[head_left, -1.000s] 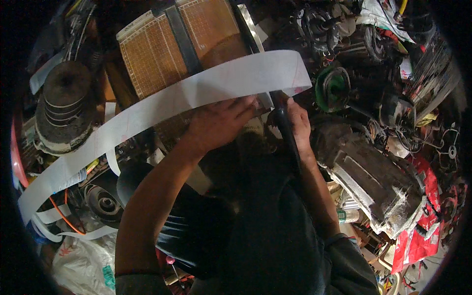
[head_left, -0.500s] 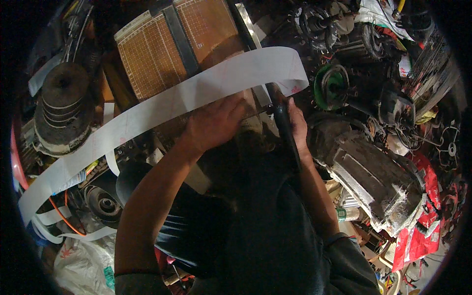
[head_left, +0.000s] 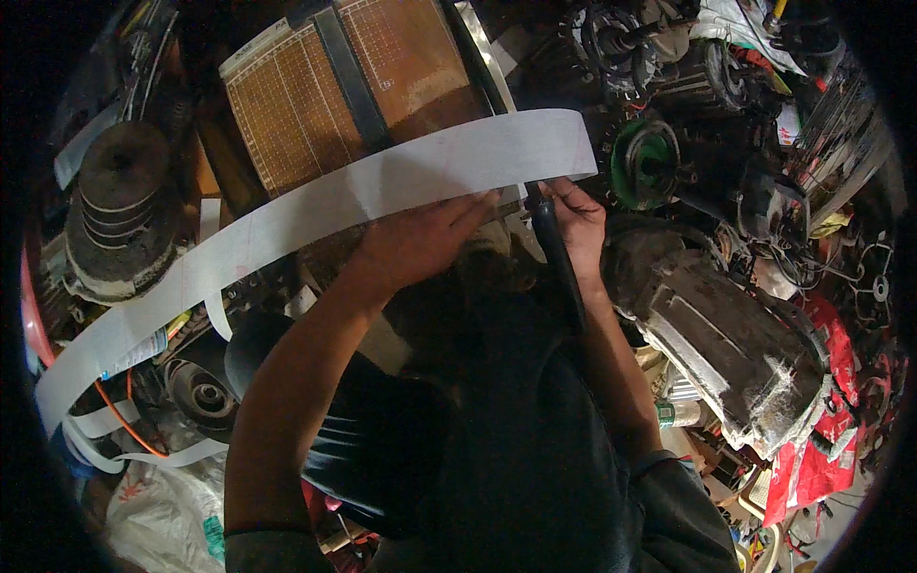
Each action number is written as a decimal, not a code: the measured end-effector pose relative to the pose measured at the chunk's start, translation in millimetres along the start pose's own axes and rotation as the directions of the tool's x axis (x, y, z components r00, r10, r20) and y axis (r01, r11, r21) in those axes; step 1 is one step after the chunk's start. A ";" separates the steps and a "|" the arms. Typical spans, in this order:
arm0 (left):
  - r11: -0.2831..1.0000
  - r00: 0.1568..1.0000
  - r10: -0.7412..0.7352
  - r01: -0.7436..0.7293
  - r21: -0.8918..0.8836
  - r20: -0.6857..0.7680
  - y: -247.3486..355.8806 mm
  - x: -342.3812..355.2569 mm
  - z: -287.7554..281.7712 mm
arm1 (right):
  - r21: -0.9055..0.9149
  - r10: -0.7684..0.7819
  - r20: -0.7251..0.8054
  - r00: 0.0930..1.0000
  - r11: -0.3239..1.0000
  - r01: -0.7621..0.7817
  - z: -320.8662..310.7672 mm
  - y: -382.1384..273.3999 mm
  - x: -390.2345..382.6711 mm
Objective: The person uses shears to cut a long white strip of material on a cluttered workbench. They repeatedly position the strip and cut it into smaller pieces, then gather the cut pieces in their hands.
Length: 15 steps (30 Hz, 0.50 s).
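A long white paper strip (head_left: 420,162) arches from the far left across a brown gridded paper cutter (head_left: 420,57) and curls over at its right end. My left hand (head_left: 411,244) lies flat at the cutter's near edge, fingers stretched out and tips at the strip's lower edge. Beside the cutter's black handle (head_left: 549,234), on its right, is my right hand (head_left: 581,229). Its thumb and fingers close on the curled end of the strip; the exact grip is partly hidden. The metal blade arm (head_left: 485,57) slants along the board's right side.
At left stands a dark stepped cone-shaped block (head_left: 124,201). A dirty metal motor housing (head_left: 716,353) lies right of my right forearm, near a green-rimmed part (head_left: 645,162), wire bundles (head_left: 850,143) and a red bag (head_left: 812,449). A whitish plastic bag (head_left: 162,516) sits lower left.
The strip's curled right end has dropped and flattened. My right hand's fingers have moved in to that end, bending together. My left hand has shifted slightly, its fingers reaching further right.
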State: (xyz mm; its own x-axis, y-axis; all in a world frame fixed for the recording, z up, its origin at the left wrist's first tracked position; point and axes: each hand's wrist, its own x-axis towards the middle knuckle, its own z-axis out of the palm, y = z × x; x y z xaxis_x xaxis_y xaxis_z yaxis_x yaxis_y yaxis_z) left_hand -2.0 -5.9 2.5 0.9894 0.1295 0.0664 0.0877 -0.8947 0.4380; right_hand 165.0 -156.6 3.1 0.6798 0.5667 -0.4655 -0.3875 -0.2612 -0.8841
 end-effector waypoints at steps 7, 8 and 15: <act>0.998 0.999 0.021 -0.024 0.063 0.050 -3.2 -1.0 3.3 | 0.093 0.003 -0.011 1.000 0.996 -0.002 7.1 -1.3 -2.7; 0.999 0.998 0.007 -0.009 0.033 0.063 -2.8 -1.1 2.8 | 0.089 0.001 0.001 1.000 0.996 -0.001 7.2 -2.9 -3.1; 0.998 0.986 -0.041 0.047 -0.033 0.163 -0.3 3.2 -4.0 | 0.222 0.060 0.086 0.994 0.972 -0.078 -8.5 -7.2 -6.8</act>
State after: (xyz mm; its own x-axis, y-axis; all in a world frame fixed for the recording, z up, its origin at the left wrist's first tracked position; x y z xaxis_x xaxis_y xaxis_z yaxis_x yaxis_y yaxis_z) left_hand 0.7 -3.5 6.3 0.9905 0.0948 -0.0992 0.1306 -0.8729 0.4701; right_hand 168.5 -165.2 12.3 0.5991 0.6155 -0.5121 -0.5678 -0.1244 -0.8137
